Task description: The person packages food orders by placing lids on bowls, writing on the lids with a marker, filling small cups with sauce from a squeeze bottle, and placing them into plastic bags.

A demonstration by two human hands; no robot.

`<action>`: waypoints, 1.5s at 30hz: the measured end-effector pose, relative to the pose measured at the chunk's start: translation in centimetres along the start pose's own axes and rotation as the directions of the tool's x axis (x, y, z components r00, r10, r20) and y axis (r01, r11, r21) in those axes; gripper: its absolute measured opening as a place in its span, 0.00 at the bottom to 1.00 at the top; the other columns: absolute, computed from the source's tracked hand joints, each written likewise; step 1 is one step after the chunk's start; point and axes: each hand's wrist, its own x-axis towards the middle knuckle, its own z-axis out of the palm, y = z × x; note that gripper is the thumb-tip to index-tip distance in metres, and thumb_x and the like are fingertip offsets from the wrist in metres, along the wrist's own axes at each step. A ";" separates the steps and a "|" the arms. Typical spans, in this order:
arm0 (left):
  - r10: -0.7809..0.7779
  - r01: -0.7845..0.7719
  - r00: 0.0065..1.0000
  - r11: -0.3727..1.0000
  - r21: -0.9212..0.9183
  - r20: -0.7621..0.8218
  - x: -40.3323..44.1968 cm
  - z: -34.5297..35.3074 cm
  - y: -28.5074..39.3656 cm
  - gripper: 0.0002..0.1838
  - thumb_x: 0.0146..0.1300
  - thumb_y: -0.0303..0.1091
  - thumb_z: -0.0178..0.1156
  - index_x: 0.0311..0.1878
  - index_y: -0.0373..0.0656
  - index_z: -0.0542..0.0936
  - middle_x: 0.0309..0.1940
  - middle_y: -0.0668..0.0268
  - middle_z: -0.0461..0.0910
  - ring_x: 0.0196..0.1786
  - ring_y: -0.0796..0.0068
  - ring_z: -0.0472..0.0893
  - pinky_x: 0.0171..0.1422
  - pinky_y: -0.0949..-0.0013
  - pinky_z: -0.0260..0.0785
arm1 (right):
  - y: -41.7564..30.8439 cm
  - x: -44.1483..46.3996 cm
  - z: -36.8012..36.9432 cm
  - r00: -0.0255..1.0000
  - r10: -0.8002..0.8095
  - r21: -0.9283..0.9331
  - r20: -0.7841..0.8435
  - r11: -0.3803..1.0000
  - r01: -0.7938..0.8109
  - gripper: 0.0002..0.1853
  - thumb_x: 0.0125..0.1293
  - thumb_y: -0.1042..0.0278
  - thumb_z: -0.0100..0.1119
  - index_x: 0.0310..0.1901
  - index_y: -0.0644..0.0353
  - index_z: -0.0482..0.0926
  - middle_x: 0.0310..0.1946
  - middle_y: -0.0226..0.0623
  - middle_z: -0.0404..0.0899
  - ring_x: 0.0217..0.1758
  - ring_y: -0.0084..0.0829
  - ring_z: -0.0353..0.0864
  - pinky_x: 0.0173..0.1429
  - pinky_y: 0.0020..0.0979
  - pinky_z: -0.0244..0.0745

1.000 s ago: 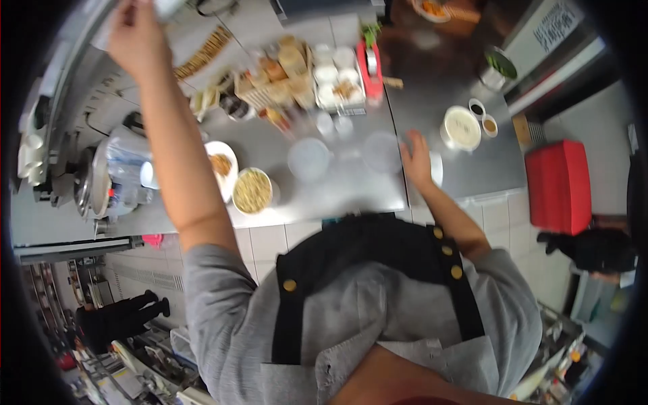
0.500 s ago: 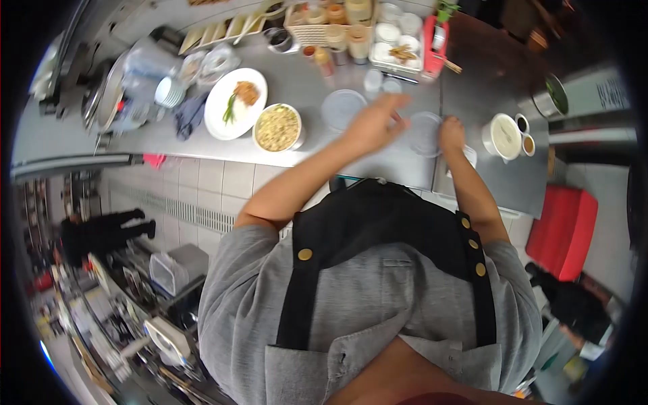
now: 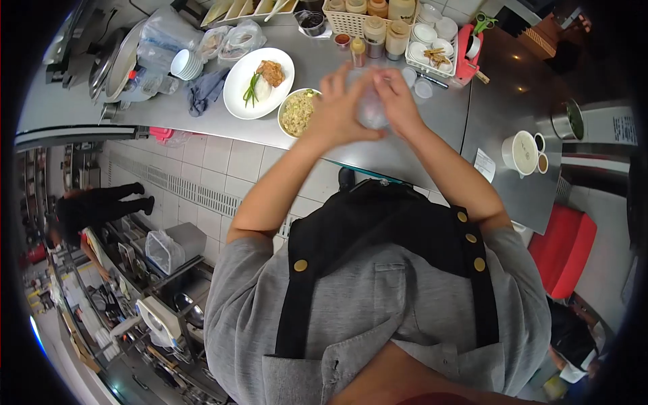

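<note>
Through the feed I see the plate (image 3: 236, 100) between the cloth (image 3: 205, 92), left, and the bowl (image 3: 281, 120), right; beyond them bottles (image 3: 401, 9) stand in the basket (image 3: 343, 23), the tray (image 3: 430, 72) lies to its right, and farther right the tub (image 3: 510, 156) sits beside two cups (image 3: 543, 163)

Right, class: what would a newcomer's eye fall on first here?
Probably the right hand and left hand, mid-picture beside something clear, too blurred to name. Next, left of them, the white plate of food; then the bright red box at the right.
</note>
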 end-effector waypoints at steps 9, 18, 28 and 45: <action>-0.402 0.439 0.889 0.885 -0.156 0.219 1.8 -2.8 -16.1 0.59 0.41 0.64 0.75 0.76 0.48 0.63 0.72 0.42 0.62 0.76 0.44 0.60 0.78 0.50 0.53 | 15.0 -6.6 6.8 0.904 0.200 -0.213 0.378 0.969 -0.125 0.40 0.67 0.67 0.52 0.79 0.62 0.47 0.80 0.54 0.45 0.84 0.42 0.38 0.83 0.37 0.42; -0.442 0.525 0.851 0.745 -0.412 0.285 0.2 -2.7 -16.9 0.56 0.47 0.62 0.73 0.75 0.40 0.64 0.71 0.41 0.65 0.73 0.47 0.67 0.74 0.55 0.60 | 11.8 -7.5 3.3 0.686 0.510 -0.606 0.519 0.786 -0.126 0.06 0.56 0.68 0.65 0.34 0.56 0.87 0.24 0.38 0.85 0.26 0.28 0.84 0.35 0.35 0.78; -0.473 0.610 0.792 0.578 -0.542 0.387 0.7 -1.5 -16.9 0.53 0.55 0.62 0.70 0.77 0.43 0.61 0.71 0.44 0.64 0.76 0.52 0.61 0.78 0.56 0.51 | 13.0 -5.8 7.8 0.971 0.237 -0.497 -0.026 0.840 -0.218 0.10 0.59 0.62 0.71 0.38 0.56 0.85 0.36 0.38 0.85 0.37 0.36 0.86 0.42 0.39 0.78; -0.273 0.378 0.901 0.875 -0.302 0.338 2.1 -1.2 -19.3 0.61 0.38 0.70 0.74 0.76 0.53 0.65 0.74 0.44 0.60 0.78 0.45 0.56 0.72 0.34 0.57 | 4.6 -9.3 -3.9 0.750 0.540 -0.843 0.381 0.536 0.042 0.05 0.60 0.68 0.64 0.36 0.57 0.81 0.37 0.42 0.84 0.40 0.47 0.82 0.46 0.44 0.75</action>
